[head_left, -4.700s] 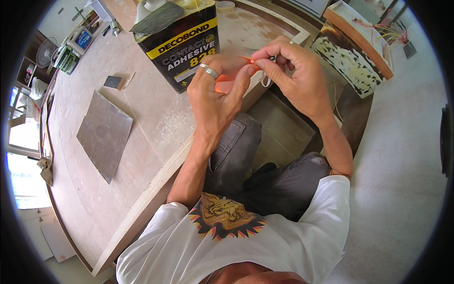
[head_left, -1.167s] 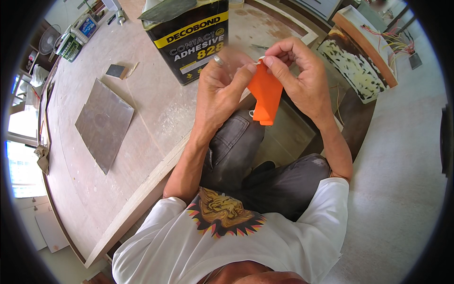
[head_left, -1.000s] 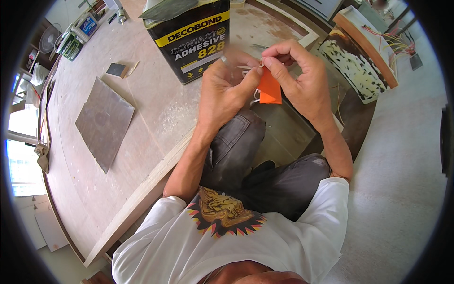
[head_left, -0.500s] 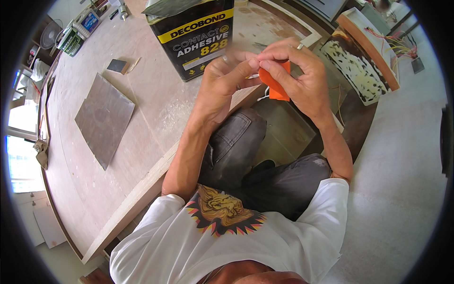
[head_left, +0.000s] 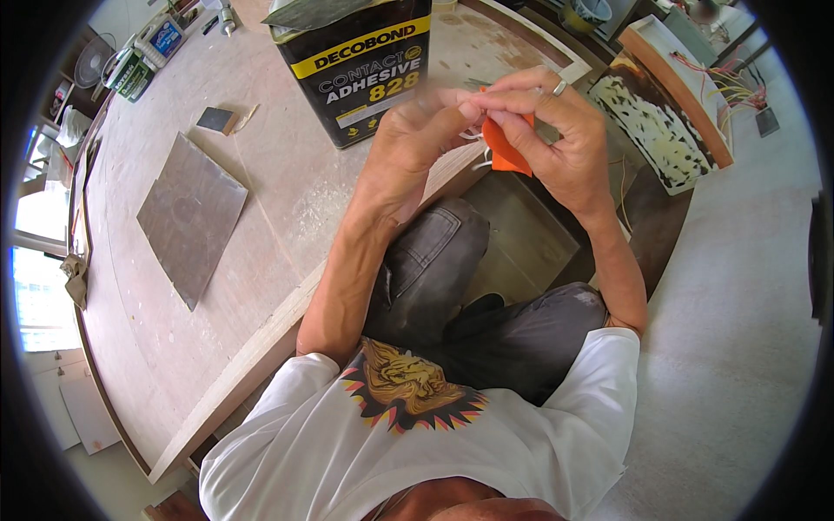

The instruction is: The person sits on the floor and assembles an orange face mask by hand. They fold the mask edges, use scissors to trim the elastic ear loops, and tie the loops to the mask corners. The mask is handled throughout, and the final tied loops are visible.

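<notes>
Both my hands meet in front of me, over the table's edge. Between the thumb and fingers of my right hand (head_left: 560, 143) is a thin, folded orange piece (head_left: 504, 149) with a white cord (head_left: 485, 160) along its left side; its exact kind is unclear. My left hand (head_left: 417, 130) is pinched closed, its fingertips touching those of my right at the top of the orange piece. What the left fingertips grip is hidden, though white cord shows just below them. Behind my left hand stands a large black and yellow tin of contact adhesive (head_left: 356, 78).
On the wooden table (head_left: 269, 234) lie a grey diamond-shaped sheet (head_left: 193, 217) and a small dark block (head_left: 215, 120). Several containers (head_left: 130, 76) stand at the far left. A wood-edged panel (head_left: 651, 122) with loose wires leans at the right. My legs are folded below my hands.
My fingers have shifted slightly and the orange piece has turned, showing a narrower shape. More white cord now shows beside the left fingertips. The tin and table things have not moved.
</notes>
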A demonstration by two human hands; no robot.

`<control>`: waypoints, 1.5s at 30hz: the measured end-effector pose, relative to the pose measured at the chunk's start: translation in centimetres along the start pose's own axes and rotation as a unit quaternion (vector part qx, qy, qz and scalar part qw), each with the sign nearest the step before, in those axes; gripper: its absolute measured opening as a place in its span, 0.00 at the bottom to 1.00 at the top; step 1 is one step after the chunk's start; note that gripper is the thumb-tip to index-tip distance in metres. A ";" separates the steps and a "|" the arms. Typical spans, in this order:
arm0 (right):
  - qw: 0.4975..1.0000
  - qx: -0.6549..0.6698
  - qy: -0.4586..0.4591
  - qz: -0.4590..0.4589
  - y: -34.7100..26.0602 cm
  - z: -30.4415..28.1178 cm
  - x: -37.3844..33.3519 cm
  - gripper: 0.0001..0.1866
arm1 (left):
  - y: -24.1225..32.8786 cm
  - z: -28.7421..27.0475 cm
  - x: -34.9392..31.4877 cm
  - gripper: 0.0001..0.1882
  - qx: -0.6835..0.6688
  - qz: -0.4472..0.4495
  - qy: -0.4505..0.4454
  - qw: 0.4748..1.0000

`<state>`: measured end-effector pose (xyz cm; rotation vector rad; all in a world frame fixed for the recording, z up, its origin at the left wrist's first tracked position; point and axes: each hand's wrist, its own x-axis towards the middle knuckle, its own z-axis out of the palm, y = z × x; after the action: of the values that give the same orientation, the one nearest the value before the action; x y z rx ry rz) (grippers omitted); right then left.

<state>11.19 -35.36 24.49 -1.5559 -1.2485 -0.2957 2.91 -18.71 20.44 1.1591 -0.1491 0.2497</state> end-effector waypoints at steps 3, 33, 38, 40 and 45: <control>0.999 -0.011 0.017 -0.038 1.0 -0.2 0.4 0.08 | 0.5 0.7 -0.2 0.10 0.025 0.018 0.014 0.999; 0.998 0.042 -0.042 0.004 0.4 -0.4 -0.1 0.03 | -0.9 1.8 -0.4 0.07 0.176 0.222 0.101 0.954; 0.994 0.074 -0.067 0.044 0.3 -0.7 0.0 0.04 | -1.3 1.0 -0.2 0.06 0.181 0.238 0.084 0.951; 0.994 0.074 -0.068 0.053 0.0 -0.6 -0.1 0.05 | -1.4 1.4 -0.2 0.05 0.166 0.246 0.102 0.950; 0.991 0.094 -0.060 0.077 -0.5 -0.1 -0.3 0.05 | -2.1 2.0 0.1 0.05 0.254 0.366 0.154 0.882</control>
<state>10.72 -35.67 24.59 -1.5135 -1.2042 0.0148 3.59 -21.27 19.40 1.5265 -0.2469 1.1993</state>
